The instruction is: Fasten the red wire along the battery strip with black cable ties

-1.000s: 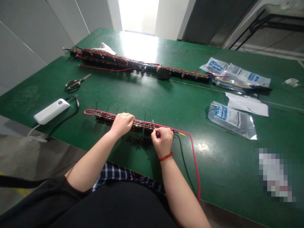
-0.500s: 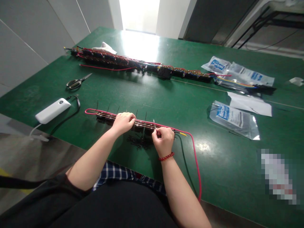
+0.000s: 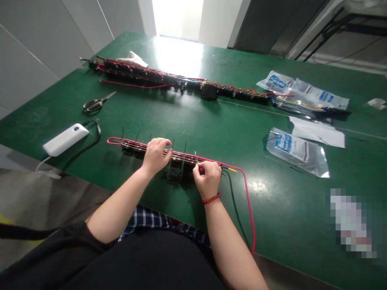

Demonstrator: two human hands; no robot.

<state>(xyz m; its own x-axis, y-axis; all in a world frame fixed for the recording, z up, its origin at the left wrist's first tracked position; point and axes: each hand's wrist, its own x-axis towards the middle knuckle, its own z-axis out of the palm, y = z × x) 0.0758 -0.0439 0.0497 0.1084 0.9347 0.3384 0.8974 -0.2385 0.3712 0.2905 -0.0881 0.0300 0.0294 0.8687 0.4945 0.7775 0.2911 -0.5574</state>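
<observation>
A short black bar with thin wires (image 3: 180, 158) lies across the table in front of me, thin black ties standing up from it. Along its top runs a red cable (image 3: 248, 193), looped at the left end and hanging toward the table's front edge at the right. My left hand (image 3: 157, 155) is over the bar's middle, thumb and fingers apart, with nothing seen between them. Near the bar's right end, my right hand (image 3: 208, 175) pinches a thin tie. A pile of black ties (image 3: 178, 179) lies just in front of the bar.
Across the back of the green table (image 3: 145, 117) lies a long wired assembly (image 3: 163, 78). Scissors (image 3: 96, 104) and a white power bank (image 3: 65, 139) with a cable are at the left. Clear plastic bags (image 3: 298, 153) and white paper (image 3: 317, 132) lie at the right.
My left hand has lifted slightly and its thumb and fingers have spread apart. My right hand has stayed nearly in place at the tie.
</observation>
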